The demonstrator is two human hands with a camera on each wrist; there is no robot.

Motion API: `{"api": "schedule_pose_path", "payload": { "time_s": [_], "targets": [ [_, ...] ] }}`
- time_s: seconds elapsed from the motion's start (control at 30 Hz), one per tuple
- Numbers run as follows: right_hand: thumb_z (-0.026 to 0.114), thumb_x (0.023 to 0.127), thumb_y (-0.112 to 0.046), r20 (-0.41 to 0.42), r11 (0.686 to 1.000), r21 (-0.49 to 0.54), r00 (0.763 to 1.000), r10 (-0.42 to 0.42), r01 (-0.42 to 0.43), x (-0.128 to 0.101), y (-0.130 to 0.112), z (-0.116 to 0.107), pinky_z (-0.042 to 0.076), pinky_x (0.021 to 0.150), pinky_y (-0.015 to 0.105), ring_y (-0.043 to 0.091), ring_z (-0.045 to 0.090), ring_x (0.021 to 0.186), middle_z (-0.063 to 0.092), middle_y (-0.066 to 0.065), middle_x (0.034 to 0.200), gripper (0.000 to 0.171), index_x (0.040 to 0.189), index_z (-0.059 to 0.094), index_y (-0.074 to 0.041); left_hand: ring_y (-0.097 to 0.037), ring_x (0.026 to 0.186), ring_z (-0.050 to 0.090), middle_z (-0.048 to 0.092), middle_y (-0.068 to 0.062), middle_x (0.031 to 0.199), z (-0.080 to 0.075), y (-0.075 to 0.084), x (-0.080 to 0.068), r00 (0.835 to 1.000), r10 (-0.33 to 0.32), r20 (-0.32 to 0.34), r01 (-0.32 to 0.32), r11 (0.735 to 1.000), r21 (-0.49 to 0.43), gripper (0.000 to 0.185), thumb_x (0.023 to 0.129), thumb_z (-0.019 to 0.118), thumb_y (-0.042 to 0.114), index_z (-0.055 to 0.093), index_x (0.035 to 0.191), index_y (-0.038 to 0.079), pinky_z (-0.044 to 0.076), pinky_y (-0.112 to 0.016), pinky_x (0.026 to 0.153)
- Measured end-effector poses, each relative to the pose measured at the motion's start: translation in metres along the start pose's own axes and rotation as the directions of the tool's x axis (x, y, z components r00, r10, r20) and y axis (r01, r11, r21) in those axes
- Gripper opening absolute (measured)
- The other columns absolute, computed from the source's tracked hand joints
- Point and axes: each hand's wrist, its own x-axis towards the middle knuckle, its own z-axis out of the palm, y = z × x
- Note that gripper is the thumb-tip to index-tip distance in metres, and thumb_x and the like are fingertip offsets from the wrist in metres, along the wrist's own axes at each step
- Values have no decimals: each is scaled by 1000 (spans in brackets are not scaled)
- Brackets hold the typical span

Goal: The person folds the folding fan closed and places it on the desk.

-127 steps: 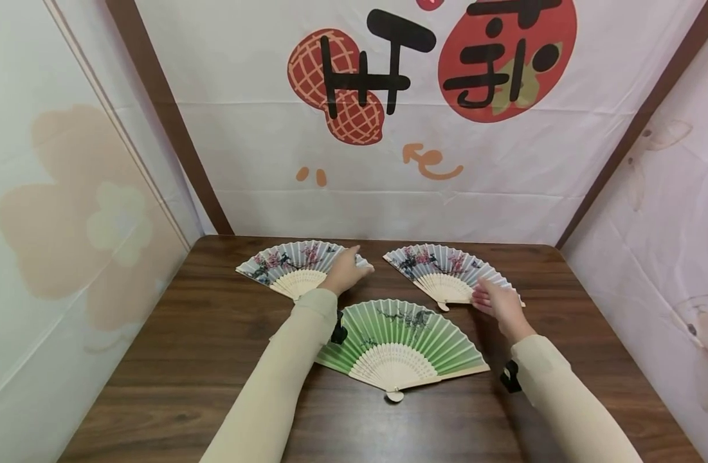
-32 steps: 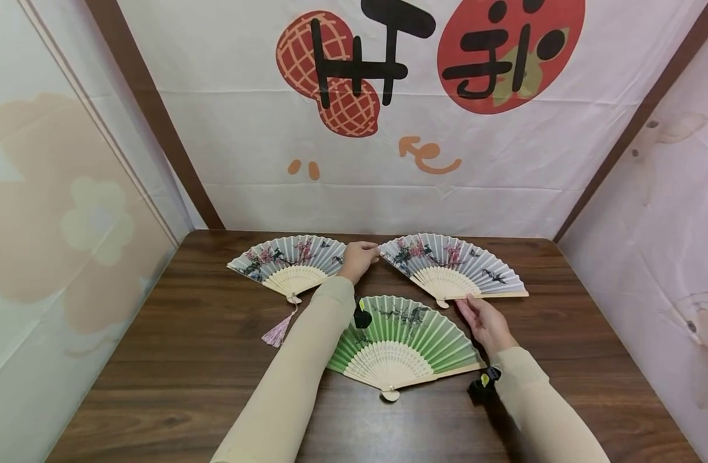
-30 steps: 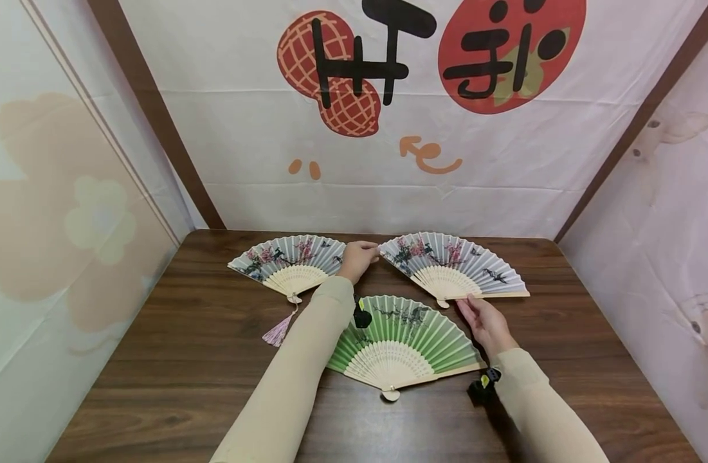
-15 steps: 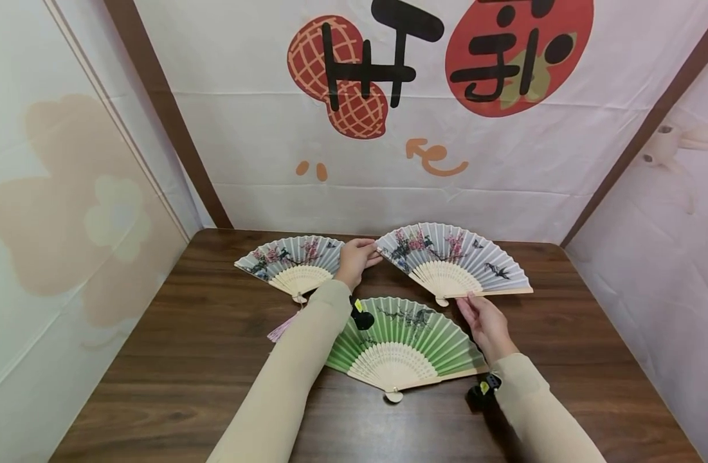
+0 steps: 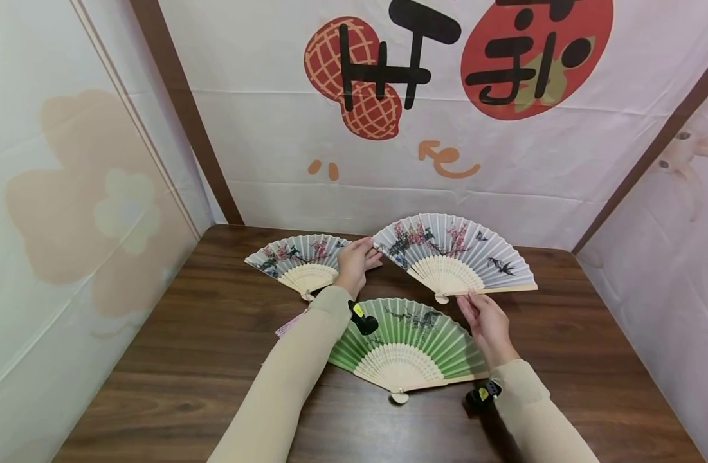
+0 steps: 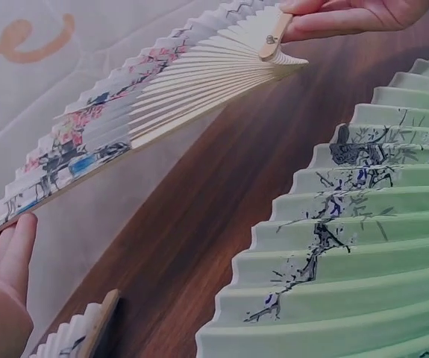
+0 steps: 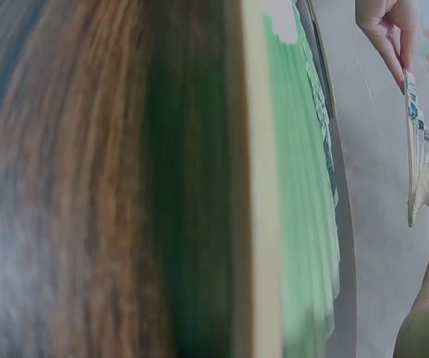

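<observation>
Raised fan (image 5: 446, 257): left grip (image 5: 354, 263) is pinching its corner, right grip (image 5: 488, 323) its lower rib (image 5: 511, 289), presumably keeping it spread. Green fan (image 5: 408, 334) and left fan (image 5: 303, 256) are lying on the table (image 5: 203, 360).

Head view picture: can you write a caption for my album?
Left fingers and right fingers hold up an open flowered fan beyond a green fan.

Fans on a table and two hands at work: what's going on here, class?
A person's left hand pinches the left tip of a pale flowered fan, and the right hand grips its lower edge, holding it open above the brown table. Another flowered fan lies open to the left, partly hidden by the left hand. A green fan lies open in front, partly covered by the left sleeve.
</observation>
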Motion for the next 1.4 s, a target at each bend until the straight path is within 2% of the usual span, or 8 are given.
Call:
{"api": "schedule_pose_path", "payload": {
  "time_s": [0.23, 0.43, 0.53, 0.63, 0.8, 0.93, 1.23, 1.4],
  "targets": [
    [49, 103, -6, 34, 999, 14, 999, -36, 35, -1, 6, 4, 60, 86, 19, 11, 73, 79, 70, 1, 78, 31, 79, 68, -9, -17, 81, 69, 69, -19, 109, -4, 7, -1, 999, 22, -39, -23, 999, -30, 26, 98, 60, 5, 65, 120, -7, 62, -38, 89],
    [52, 103, -6, 159, 991, 4, 979, -130, 131, -4, 14, 5, 60, 85, 18, 10, 74, 81, 73, 0, 80, 28, 84, 72, -12, -13, 71, 69, 71, -17, 96, -9, 12, -1, 997, 52, -65, -55, 998, -41, 25, 98, 61, 4, 65, 118, -10, 64, -35, 82],
    [53, 102, -6, 163, 991, 10, 978, -131, 131, -4, 14, 7, 60, 85, 19, 10, 74, 81, 73, 0, 80, 27, 84, 72, -11, -12, 69, 69, 70, -15, 94, -9, 13, -1, 996, 61, -70, -65, 996, -56, 25, 98, 60, 2, 64, 118, -11, 64, -30, 77],
    [52, 102, -7, 113, 997, -14, 991, -79, 81, -3, 11, 11, 60, 86, 19, 10, 73, 79, 73, 0, 77, 28, 81, 70, -12, -12, 70, 68, 70, -17, 97, -9, 13, -1, 995, 62, -72, -66, 996, -57, 25, 98, 59, 1, 64, 119, -11, 64, -26, 75],
    [52, 102, -5, 74, 999, -24, 997, -27, 29, -2, 6, 16, 60, 85, 20, 10, 73, 76, 72, 0, 76, 29, 79, 69, -10, -12, 71, 69, 70, -20, 103, -11, 13, 0, 994, 65, -91, -71, 996, -60, 25, 98, 60, 2, 65, 119, -11, 64, -28, 77],
    [51, 102, -4, 69, 997, -54, 997, -45, 49, -1, 7, 18, 61, 84, 21, 10, 74, 76, 72, -1, 79, 31, 77, 68, -10, -12, 71, 69, 70, -17, 99, -12, 13, 0, 992, 77, -98, -83, 995, -60, 25, 97, 60, 2, 65, 118, -11, 64, -29, 78],
    [51, 102, -2, 90, 991, -107, 993, -70, 80, 0, 10, 19, 62, 82, 21, 9, 74, 75, 73, -2, 78, 32, 74, 66, -10, -12, 74, 70, 69, -25, 114, -16, 13, 2, 994, 80, -80, -83, 996, -43, 25, 98, 60, 3, 65, 119, -10, 63, -31, 82],
    [52, 102, -3, 109, 986, -140, 991, -72, 87, 0, 10, 19, 62, 83, 22, 9, 74, 77, 74, -2, 77, 30, 76, 66, -11, -12, 73, 70, 69, -26, 115, -17, 14, 2, 994, 76, -81, -79, 996, -38, 25, 98, 60, 2, 66, 118, -10, 63, -31, 82]
  ]
}}
